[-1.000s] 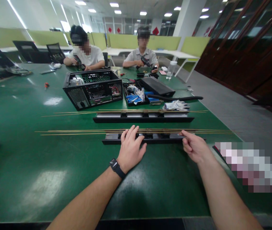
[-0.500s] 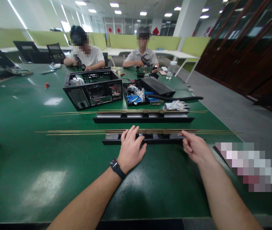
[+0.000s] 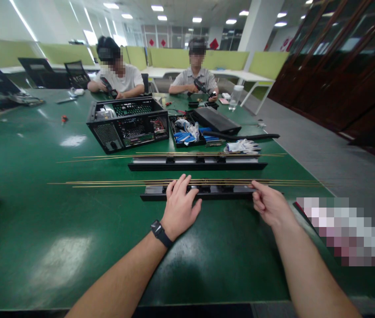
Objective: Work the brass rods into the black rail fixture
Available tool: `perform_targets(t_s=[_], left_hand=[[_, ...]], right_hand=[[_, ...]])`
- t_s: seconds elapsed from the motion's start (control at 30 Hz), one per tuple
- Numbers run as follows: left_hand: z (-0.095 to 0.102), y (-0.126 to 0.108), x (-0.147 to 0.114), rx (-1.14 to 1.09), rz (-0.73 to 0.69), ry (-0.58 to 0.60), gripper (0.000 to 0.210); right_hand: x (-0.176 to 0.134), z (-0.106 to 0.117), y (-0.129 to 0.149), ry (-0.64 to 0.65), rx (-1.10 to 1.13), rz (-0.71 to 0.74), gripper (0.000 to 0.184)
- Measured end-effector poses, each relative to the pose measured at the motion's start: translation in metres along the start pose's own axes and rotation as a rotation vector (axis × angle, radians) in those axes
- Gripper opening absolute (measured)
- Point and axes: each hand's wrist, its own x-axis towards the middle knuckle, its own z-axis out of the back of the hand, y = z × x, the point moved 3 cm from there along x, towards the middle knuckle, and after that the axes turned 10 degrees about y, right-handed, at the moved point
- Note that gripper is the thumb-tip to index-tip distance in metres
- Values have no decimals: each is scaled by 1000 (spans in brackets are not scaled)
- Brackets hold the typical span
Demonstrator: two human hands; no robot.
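Sitting just left of the frame's centre, an open black computer case (image 3: 128, 123) shows fans and circuit boards inside. To its right an open black toolbox (image 3: 187, 130) holds blue-and-white gloves and small tools, its lid (image 3: 216, 120) lying beside it. Further right, loose white gloves (image 3: 242, 145) rest on the green table (image 3: 42, 221).

Across the middle of the frame lie two long black rails. The farther rail (image 3: 197, 162) has thin brass rods (image 3: 108, 156) resting along it. The nearer rail (image 3: 207, 192) carries another bundle of brass rods (image 3: 108, 183) that stick out well to the left.

Below centre, the left hand (image 3: 179, 207), a black watch (image 3: 161, 232) on its wrist, lies flat and spread, palm down, fingers pressing on the nearer rail and touching its rods. To the right, the right hand (image 3: 268, 204) is loosely curled at the rail's right end, thumb and forefinger pinching the rods there.

At the top of the frame two seated people hold black power tools.
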Motion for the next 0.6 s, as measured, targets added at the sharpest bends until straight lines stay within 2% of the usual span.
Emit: perform_targets(t_s=[0.17,0.4,0.6], left_hand=[[0,0,0,6,4,-2,21],[1,0,0,2,1,-8,21],[0,0,0,13,-2,-5,21]], right_hand=[[1,6,3,-101,25,30,19],[0,1,0,7,-9,-19,26],[1,5,2,-87,20,32,24]])
